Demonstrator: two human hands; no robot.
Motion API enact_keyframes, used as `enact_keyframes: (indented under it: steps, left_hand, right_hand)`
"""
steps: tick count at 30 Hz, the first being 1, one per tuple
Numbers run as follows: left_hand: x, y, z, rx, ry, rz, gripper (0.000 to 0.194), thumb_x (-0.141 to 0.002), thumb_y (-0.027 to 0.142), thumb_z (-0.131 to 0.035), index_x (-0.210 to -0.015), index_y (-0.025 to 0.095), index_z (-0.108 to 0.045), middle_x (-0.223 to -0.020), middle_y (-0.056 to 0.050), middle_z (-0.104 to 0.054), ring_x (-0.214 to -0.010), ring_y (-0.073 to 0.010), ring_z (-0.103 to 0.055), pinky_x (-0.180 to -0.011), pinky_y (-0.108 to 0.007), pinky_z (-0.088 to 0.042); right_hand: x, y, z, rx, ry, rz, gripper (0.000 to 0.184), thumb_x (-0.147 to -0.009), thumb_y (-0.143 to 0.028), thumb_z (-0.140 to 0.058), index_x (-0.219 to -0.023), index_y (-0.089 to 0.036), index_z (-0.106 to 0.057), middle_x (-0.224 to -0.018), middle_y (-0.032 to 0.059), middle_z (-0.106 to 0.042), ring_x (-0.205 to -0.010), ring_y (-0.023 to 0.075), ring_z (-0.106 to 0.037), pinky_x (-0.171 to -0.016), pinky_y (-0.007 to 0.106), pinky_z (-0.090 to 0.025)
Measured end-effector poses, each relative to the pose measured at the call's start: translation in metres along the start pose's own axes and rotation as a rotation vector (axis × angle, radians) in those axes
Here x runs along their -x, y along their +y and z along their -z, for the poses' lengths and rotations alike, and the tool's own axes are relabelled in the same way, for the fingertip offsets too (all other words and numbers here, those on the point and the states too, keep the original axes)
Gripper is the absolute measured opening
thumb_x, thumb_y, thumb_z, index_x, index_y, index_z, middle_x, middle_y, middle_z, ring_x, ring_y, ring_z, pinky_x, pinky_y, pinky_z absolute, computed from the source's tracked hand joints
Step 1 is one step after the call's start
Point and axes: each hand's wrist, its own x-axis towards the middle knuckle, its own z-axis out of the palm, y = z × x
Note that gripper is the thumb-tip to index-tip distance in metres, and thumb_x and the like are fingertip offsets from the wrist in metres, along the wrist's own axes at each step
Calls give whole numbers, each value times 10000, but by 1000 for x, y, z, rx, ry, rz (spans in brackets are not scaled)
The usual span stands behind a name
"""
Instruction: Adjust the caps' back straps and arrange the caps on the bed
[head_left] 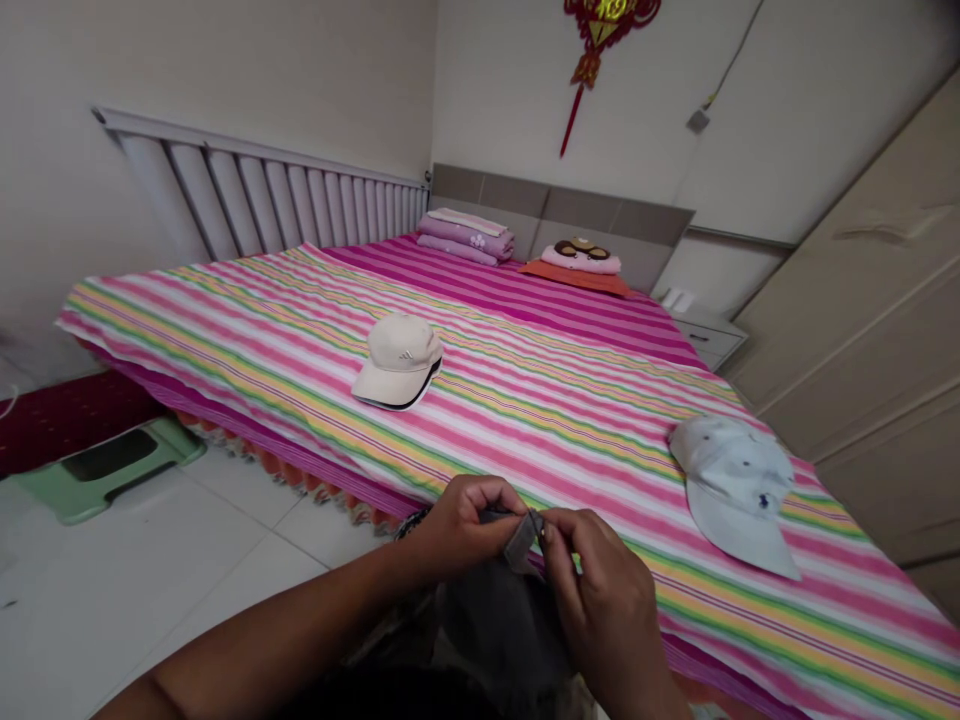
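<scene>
Both hands meet at the bottom middle, over the near edge of the bed. My left hand (461, 525) and my right hand (604, 595) each pinch a small grey strap (523, 538) that belongs to a dark grey cap (499, 625) hanging below them. The cap's shape is mostly hidden by my hands and arms. A beige cap (397, 360) lies on the striped bedspread (525, 400) further off to the left. To the right of my hands a white cap (739, 485) rests on the bedspread.
Folded purple bedding (466, 235) and a pillow with an orange cloth (579, 265) lie at the headboard. A white nightstand (705, 335) and a beige wardrobe (870, 320) stand at the right. A green stool (101, 470) sits on the white tiled floor at the left.
</scene>
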Motion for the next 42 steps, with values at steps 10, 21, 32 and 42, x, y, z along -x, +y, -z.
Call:
enact_keyframes:
  steps: [10,21,32,42]
  left_hand:
    - [1,0,1,-176,40,-150,122,-669,246,-596,-629,133,-623,-581,-14,-592,-540,-93,-495,-529,-194,-367]
    - [6,-6,7,-299,-55,-300,152,-729,277,-572,-682,158,-654,-628,-48,-622,-569,-108,-536,-566,-205,-379]
    - [4,-4,10,-134,-38,-168,163,-696,273,-595,-648,120,-621,-596,-14,-584,-561,-88,-497,-541,-182,-364]
    - [6,-6,12,117,-99,-11,145,-674,258,-636,-654,115,-617,-607,-2,-577,-571,-81,-488,-555,-186,-374]
  right_hand:
    - [-3,3,4,-379,-112,-388,125,-799,-310,-502,-758,-194,-525,-619,-4,-542,-552,132,-504,-498,229,-395]
    - [0,7,-2,-768,-387,-599,215,-820,-340,-414,-662,-197,-445,-488,-39,-437,-455,110,-398,-468,230,-343]
    - [-1,-1,9,-142,-122,126,283,-803,-114,-480,-1058,-217,-551,-885,61,-626,-812,164,-597,-665,265,-482]
    - [11,3,-3,-127,-29,-29,153,-797,-138,-492,-916,-196,-570,-754,32,-672,-656,153,-636,-582,234,-492]
